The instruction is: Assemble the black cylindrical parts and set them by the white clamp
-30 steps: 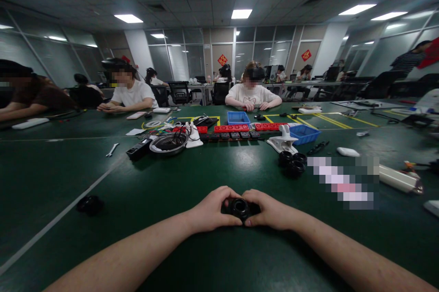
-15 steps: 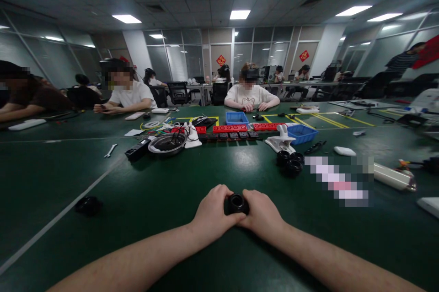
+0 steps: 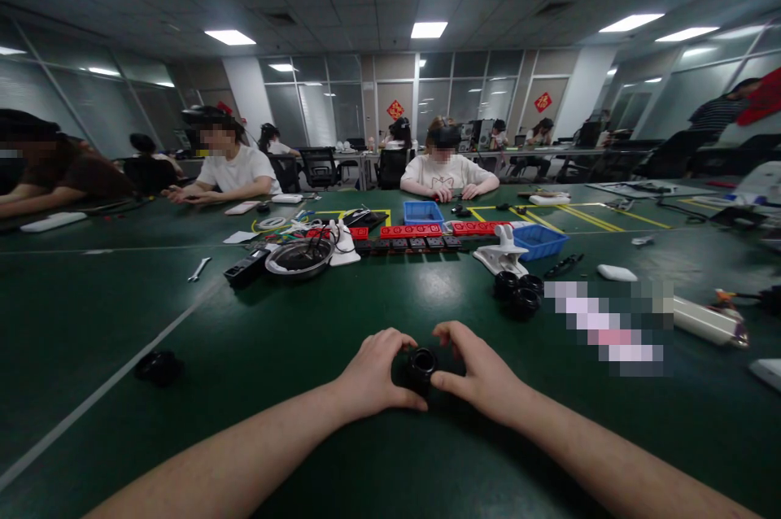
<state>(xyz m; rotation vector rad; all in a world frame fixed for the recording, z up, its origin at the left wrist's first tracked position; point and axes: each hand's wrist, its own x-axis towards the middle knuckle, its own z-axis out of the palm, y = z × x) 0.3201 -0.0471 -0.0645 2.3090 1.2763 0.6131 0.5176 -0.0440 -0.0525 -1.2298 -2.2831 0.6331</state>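
A black round part (image 3: 422, 364) with a hole in its top stands upright on the green table, between my hands. My left hand (image 3: 379, 371) curves around its left side, fingers and thumb apart; whether a fingertip touches it I cannot tell. My right hand (image 3: 479, 364) is open on the other side, index finger raised away and thumb tip close to the part's edge. A similar black part (image 3: 159, 368) lies alone at the left. Several more black parts (image 3: 523, 301) are grouped at the right, ahead of my right hand.
Across the table's middle lie red power strips (image 3: 410, 231), a metal bowl (image 3: 298, 260), a white clip stand (image 3: 503, 255) and blue trays (image 3: 539, 242). A wrench (image 3: 198, 269) is at the left, a cream cylinder (image 3: 708, 321) at the right. People sit along the far side.
Both hands have loosened from around the black round part. My right hand's fingers have spread and drawn back to the right; my left thumb has come away. The part stays standing in place.
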